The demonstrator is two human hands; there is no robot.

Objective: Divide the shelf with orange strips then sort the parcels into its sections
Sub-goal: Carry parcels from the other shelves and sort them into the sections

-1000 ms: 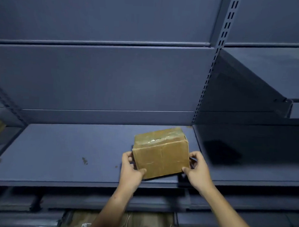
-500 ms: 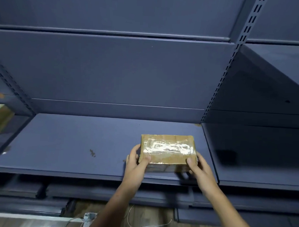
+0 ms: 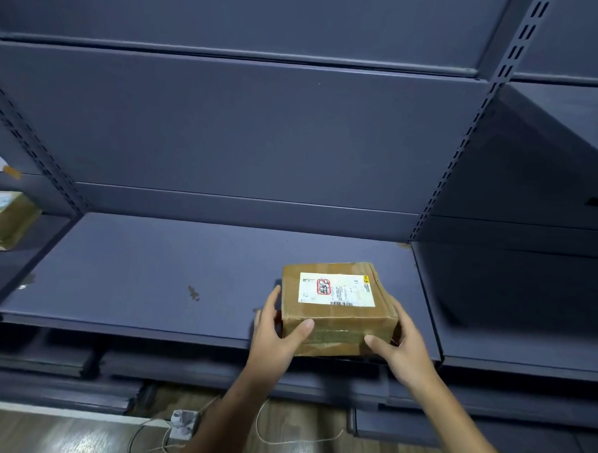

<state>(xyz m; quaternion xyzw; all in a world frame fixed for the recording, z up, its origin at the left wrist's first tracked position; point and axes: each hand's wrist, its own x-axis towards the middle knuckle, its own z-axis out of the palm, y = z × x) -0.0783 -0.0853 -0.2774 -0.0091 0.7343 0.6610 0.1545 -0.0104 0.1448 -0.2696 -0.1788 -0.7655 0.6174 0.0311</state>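
Note:
A brown cardboard parcel (image 3: 335, 308) with a white shipping label facing up lies at the front right of the dark blue shelf (image 3: 158, 275). My left hand (image 3: 277, 331) grips its left side, thumb across the front face. On the other side my right hand (image 3: 400, 347) holds it, with the thumb on the front lower edge. No orange strip shows on this shelf board.
Another labelled parcel (image 3: 6, 218) sits on the neighbouring shelf at the far left, with a small orange scrap (image 3: 11, 172) above it. Slotted uprights (image 3: 465, 141) frame the bay. A power strip (image 3: 181, 423) and cables lie on the wooden floor below.
The parcel has been turned between my hands from its plain side, past its taped side, to label up. Both hands kept hold of it.

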